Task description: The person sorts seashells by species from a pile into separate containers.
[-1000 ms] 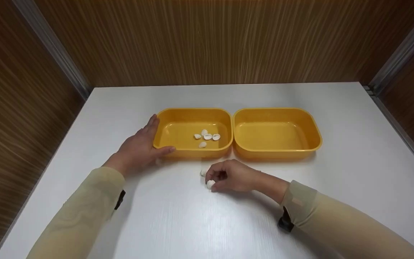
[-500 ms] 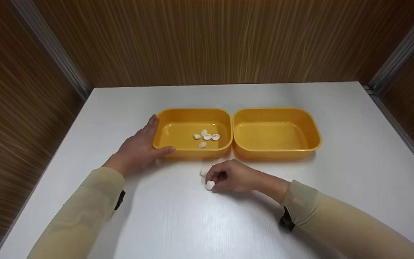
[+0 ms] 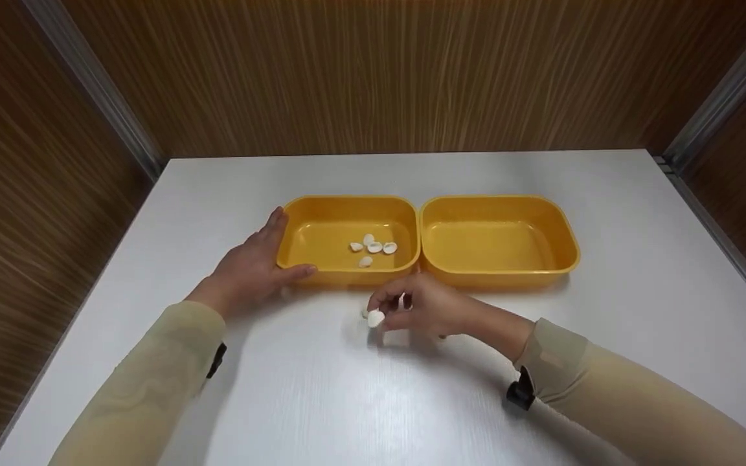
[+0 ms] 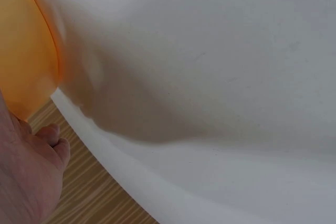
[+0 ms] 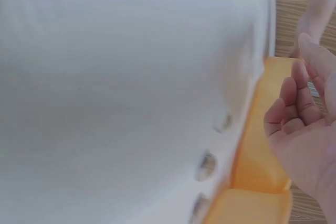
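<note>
My right hand (image 3: 426,304) pinches a small white shell (image 3: 375,318) between thumb and fingertips, just above the table in front of the bins. Behind it a second shell (image 3: 364,312) is partly hidden. My left hand (image 3: 248,268) rests against the left yellow bin (image 3: 347,277), fingers along its left side and thumb at the front wall. Several white shells, one of them a shell (image 3: 365,262) near the front, lie in that bin. In the right wrist view, blurred shells such as this shell (image 5: 206,166) lie on the table beside the bins; the held shell is not visible there.
A second yellow bin (image 3: 501,278) of the same shape stands right against the first, with nothing in it. Both are on a white table (image 3: 321,388). Wood-grain panels (image 3: 399,77) rise behind and at both sides.
My right hand has lifted the shell from the table and moved slightly up toward the bins. The left hand and both bins have stayed in place.
</note>
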A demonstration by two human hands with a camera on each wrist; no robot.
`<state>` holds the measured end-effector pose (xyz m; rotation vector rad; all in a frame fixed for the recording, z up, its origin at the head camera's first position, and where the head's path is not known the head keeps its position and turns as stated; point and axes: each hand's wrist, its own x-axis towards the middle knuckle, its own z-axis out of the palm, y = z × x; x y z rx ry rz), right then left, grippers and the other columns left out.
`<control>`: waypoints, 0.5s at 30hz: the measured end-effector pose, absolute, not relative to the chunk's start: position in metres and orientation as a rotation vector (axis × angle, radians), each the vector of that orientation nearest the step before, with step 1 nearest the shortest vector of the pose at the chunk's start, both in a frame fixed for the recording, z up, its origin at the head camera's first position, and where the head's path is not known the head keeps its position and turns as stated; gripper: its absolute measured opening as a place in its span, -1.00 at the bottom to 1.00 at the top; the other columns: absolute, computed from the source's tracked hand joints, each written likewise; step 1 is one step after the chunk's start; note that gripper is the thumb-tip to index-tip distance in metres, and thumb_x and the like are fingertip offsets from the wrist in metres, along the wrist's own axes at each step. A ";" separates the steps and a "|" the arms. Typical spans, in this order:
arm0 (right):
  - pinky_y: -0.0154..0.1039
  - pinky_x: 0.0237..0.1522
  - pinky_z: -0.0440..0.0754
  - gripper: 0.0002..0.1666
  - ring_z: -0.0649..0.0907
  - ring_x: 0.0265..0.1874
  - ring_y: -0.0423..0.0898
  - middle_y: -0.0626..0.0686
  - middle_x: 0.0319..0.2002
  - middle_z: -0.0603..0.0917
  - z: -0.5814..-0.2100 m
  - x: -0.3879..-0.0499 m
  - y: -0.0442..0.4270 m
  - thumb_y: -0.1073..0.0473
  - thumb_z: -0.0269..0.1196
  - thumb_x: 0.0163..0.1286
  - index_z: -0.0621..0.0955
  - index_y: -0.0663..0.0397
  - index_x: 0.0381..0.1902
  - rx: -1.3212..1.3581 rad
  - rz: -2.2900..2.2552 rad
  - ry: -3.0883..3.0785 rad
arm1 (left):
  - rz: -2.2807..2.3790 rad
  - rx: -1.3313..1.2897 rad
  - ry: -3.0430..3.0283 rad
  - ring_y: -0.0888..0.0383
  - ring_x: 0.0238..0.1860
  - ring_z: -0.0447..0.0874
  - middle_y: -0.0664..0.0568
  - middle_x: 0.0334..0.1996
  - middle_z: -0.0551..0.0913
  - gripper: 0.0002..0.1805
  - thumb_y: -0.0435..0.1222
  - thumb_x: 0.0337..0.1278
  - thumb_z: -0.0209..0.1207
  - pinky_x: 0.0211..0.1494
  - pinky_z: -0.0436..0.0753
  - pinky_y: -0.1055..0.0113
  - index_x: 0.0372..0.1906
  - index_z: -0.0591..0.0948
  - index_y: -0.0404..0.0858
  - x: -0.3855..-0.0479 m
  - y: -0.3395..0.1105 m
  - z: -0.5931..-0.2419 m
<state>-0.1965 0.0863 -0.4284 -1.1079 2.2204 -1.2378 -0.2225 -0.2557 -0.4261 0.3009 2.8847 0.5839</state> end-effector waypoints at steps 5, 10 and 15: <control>-0.22 -0.13 0.56 -0.75 0.66 -0.18 -0.14 -0.14 -0.20 0.77 -0.410 -0.204 0.084 0.23 0.55 0.32 0.80 0.00 -0.05 -1.105 -1.286 2.289 | 0.571 0.319 2.897 -0.17 0.69 -0.05 0.01 0.74 -0.32 0.40 0.58 0.18 0.05 0.65 0.10 -0.15 0.74 -0.33 -0.16 -0.224 -0.255 -0.427; -0.16 -0.12 0.55 -0.76 0.64 -0.18 -0.09 -0.11 -0.19 0.76 -0.396 -0.214 0.080 0.24 0.52 0.35 0.80 0.01 -0.03 -1.075 -1.370 2.311 | 0.574 0.305 2.899 -0.19 0.68 -0.01 0.02 0.75 -0.30 0.38 0.54 0.20 0.10 0.64 0.13 -0.18 0.74 -0.33 -0.14 -0.226 -0.254 -0.428; -0.14 -0.13 0.56 -0.75 0.64 -0.18 -0.07 -0.07 -0.19 0.75 -0.388 -0.228 0.072 0.27 0.52 0.34 0.80 0.03 -0.03 -1.051 -1.478 2.325 | 0.573 0.298 2.892 -0.19 0.68 0.00 0.08 0.74 -0.33 0.36 0.54 0.20 0.08 0.64 0.14 -0.18 0.75 -0.33 -0.10 -0.226 -0.253 -0.428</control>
